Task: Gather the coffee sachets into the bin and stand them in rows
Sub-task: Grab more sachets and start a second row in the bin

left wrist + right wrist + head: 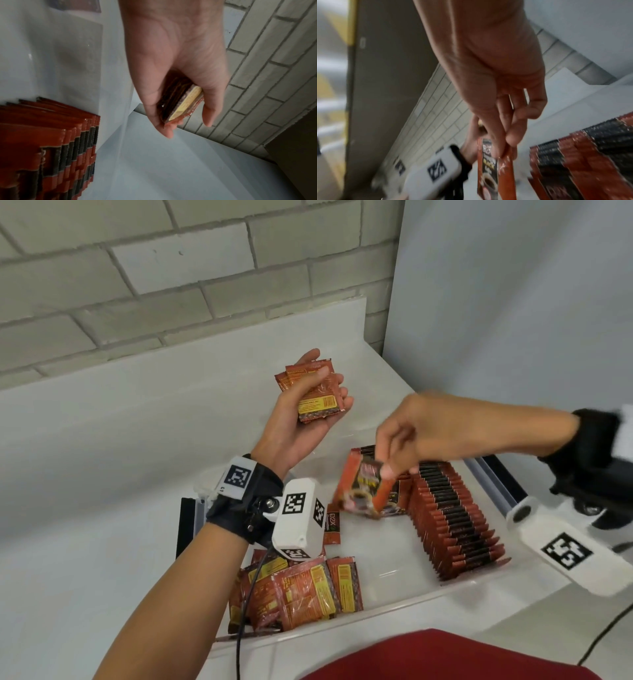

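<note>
White bench (102, 440) under a pale brick wall (137, 268), carrying the clear bin (394, 609) as landmark for all else. Inside the bin, along its right wall: a long standing row of sachets (455, 518), red with black bands, packed face to face and leaning slightly; the same row at lower left of the left wrist view (51, 148) and at lower right of the right wrist view (590, 155). In the bin's near left corner: a loose pile of sachets (294, 594), lying flat and overlapping, yellow label panels up. Above the bin's far edge: left hand (301, 412), palm up, grip curled round a small stack of sachets (313, 392), thumb pressing on top; stack seen edge-on between thumb and fingers at the wrist (181, 104). Above the bin's middle, just left of the standing row: right hand (428, 433), grip pinching one sachet (364, 489) by its top edge between thumb and fingertips, sachet hanging tilted and blurred, clear of the bin floor; coffee-cup print visible up close (489, 169).
</note>
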`<act>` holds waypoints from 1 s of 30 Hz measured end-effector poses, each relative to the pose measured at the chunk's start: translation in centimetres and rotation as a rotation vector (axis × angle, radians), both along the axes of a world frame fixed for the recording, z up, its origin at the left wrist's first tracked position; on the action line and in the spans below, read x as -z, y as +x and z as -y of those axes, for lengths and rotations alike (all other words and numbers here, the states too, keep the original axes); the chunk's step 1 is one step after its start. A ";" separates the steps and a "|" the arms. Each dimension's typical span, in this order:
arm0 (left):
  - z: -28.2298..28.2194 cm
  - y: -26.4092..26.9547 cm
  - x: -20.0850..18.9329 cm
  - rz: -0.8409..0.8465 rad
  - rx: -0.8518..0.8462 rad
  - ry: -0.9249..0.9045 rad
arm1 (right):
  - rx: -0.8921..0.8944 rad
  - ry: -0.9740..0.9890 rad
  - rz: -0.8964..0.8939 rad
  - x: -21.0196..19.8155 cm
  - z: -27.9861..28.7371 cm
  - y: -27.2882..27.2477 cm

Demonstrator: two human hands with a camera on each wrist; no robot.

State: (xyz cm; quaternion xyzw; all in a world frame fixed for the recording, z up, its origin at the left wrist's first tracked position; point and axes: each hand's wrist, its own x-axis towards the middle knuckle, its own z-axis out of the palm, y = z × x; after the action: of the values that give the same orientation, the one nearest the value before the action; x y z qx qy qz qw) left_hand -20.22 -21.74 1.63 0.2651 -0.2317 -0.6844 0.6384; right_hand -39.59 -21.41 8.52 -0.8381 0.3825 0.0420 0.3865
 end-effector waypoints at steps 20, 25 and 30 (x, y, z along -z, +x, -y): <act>-0.1 0.2 -0.1 0.057 -0.008 -0.009 | -0.312 -0.613 -0.524 3.2 -1.9 1.9; -0.1 0.3 -0.1 0.063 -0.012 -0.009 | -0.349 -0.613 -0.571 3.3 -1.8 1.8; -0.1 0.3 -0.1 0.059 -0.015 -0.011 | -0.374 -0.599 -0.581 3.2 -1.6 1.7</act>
State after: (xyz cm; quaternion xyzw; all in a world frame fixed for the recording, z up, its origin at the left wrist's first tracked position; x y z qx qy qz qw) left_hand -19.96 -21.60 1.74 0.2833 -0.2523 -0.6702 0.6379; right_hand -37.89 -19.81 5.29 -0.9211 0.3125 0.2318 -0.0103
